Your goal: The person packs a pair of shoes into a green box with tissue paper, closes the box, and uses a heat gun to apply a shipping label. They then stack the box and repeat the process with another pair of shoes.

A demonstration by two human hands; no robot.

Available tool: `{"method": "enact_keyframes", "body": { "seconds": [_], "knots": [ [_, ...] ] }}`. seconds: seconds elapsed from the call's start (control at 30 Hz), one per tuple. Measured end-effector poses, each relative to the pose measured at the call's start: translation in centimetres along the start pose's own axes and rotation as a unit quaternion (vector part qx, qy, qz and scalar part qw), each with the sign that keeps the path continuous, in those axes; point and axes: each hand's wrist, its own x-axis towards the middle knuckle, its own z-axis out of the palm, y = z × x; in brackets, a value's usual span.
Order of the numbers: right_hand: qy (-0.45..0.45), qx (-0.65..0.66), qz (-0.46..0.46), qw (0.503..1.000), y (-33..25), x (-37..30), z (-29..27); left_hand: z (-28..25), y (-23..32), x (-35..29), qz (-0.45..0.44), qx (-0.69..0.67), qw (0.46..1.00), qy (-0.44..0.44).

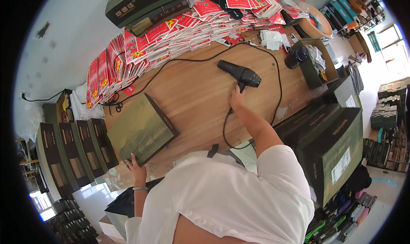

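My right hand (238,99) is wrapped round the handle of a black hair dryer (241,73), which lies on the wooden table with its nozzle pointing to the far left. The dryer's black cord (279,84) loops round it and runs along the back of the table to the left. A closed olive-green shoebox (139,124) lies on the table at the left. Against that box's near edge, the fingers of my left hand (137,173) are stretched and apart, touching its lid.
Stacks of red and white packets (171,41) line the table's back. Dark boxes (83,152) stand in a row at left; larger green boxes (329,146) pile up at right. An open box (318,65) and a dark jar (296,57) stand at the far right.
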Motion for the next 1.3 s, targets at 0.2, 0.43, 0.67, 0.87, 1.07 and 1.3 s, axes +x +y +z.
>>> {"method": "enact_keyframes", "body": {
  "seconds": [0.2, 0.43, 0.67, 0.87, 1.07, 1.3],
  "knots": [
    [-0.113, -0.176, -0.074, 0.975, 8.5, 5.8, -7.3, 1.2, 1.0, -1.8, -0.058, -0.018, 0.998, 0.027],
    [-0.001, -0.188, 0.077, 0.979, 8.3, 9.9, -10.9, 0.4, -3.2, -0.1, -0.12, -0.153, 0.978, 0.073],
    [-0.153, 0.275, -0.137, 0.939, -12.9, -2.2, -1.0, 4.2, -10.8, 4.2, -0.351, -0.566, 0.738, 0.109],
    [-0.361, 0.619, 0.067, 0.694, -23.3, -10.6, 1.1, 8.7, -12.5, 6.7, -0.16, -0.688, 0.706, -0.055],
    [-0.305, 0.604, 0.073, 0.733, -23.5, -12.3, 0.4, 12.5, -17.4, 5.9, 0.117, -0.253, 0.958, -0.067],
    [-0.319, 0.646, 0.098, 0.687, -22.6, -17.3, 1.2, 7.7, -14.9, 4.4, -0.157, -0.715, 0.65, -0.202]
  ]
}}
